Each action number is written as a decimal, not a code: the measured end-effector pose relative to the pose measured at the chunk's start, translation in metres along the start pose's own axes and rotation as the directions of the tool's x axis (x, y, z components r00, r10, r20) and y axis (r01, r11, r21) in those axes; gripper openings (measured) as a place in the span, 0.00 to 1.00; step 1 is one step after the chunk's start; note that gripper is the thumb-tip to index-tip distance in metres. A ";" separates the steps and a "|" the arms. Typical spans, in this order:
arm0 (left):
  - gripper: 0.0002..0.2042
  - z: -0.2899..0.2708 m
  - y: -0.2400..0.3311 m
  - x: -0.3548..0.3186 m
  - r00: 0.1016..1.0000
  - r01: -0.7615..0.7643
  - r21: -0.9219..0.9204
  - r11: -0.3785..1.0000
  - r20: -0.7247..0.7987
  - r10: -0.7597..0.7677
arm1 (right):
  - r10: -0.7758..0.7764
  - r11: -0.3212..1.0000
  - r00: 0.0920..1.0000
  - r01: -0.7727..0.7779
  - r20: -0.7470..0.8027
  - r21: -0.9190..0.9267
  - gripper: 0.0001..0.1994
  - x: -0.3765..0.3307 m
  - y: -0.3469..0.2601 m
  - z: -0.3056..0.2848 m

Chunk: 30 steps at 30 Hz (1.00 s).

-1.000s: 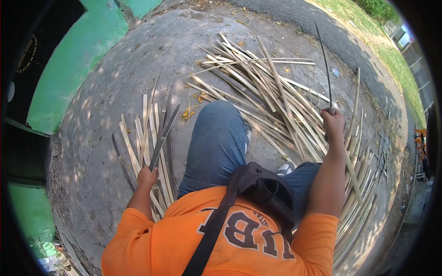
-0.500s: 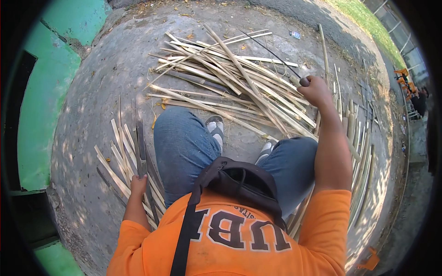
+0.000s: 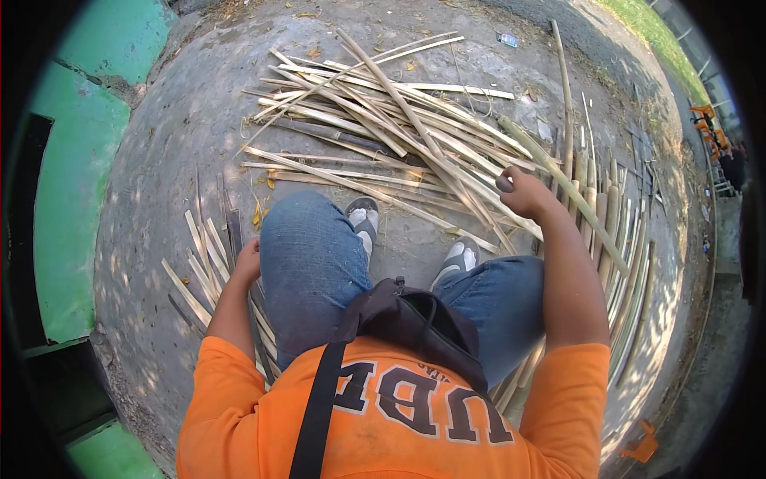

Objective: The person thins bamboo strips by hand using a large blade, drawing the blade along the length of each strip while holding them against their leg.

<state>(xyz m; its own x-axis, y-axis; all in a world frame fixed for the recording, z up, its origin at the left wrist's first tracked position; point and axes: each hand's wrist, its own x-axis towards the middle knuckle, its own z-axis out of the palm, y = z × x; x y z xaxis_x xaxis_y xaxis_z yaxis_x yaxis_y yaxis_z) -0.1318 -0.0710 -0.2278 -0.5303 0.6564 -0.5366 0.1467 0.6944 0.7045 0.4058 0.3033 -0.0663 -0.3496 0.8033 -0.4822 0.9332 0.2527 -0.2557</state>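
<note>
Far left: a green painted wall [image 3: 76, 199] borders the rough concrete ground [image 3: 167, 152].

Left side: a small fan of split bamboo strips [image 3: 199, 255] lies on the ground beside the left knee. The left hand [image 3: 249, 259] rests at the near end of this fan, fingers curled down onto a darker, narrow piece [image 3: 234, 227] standing among the strips; whether it is a blade or a strip cannot be told. The placement keeps this batch within reach, apart from the main heap.

Centre: the person sits low, knees apart in blue jeans [image 3: 311, 263], feet in sandals [image 3: 365, 217] planted toward the heap. A dark shoulder bag [image 3: 415, 319] hangs at the front over an orange shirt [image 3: 383, 415].

Ahead: a loose, crisscrossed pile of long bamboo strips [image 3: 383, 132] lies on the ground, just beyond the feet.

Right side: the right hand [image 3: 523, 191] is closed in a fist around one strip at the pile's near edge. Further sorted strips [image 3: 618, 239] lie roughly parallel along the right.
</note>
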 end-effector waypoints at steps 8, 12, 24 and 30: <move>0.20 0.032 0.063 0.108 0.962 -0.221 0.176 0.959 0.200 0.185 | -0.062 0.987 0.963 0.098 0.262 -0.124 0.27 0.025 -0.014 0.028; 0.19 0.065 0.121 0.150 0.921 -0.368 0.320 0.873 0.254 0.295 | 0.040 0.990 0.985 -0.016 0.169 -0.140 0.27 0.039 0.015 0.040; 0.21 0.118 0.167 0.280 0.853 -0.522 0.701 0.486 0.449 0.268 | 0.258 0.966 0.966 -0.258 -0.025 0.000 0.29 0.024 0.022 -0.008; 0.27 0.154 0.177 0.312 0.850 -0.523 0.735 0.432 0.417 0.320 | 0.267 0.964 0.962 -0.267 -0.056 0.020 0.25 0.032 0.013 -0.010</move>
<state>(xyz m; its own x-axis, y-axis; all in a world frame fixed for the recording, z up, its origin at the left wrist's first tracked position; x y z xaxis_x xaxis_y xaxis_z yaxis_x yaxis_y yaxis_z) -0.1430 0.3016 -0.3420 -0.0557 0.9037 -0.4246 0.9542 0.1733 0.2437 0.4070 0.3376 -0.0769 -0.0823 0.8704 -0.4854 0.9907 0.0183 -0.1351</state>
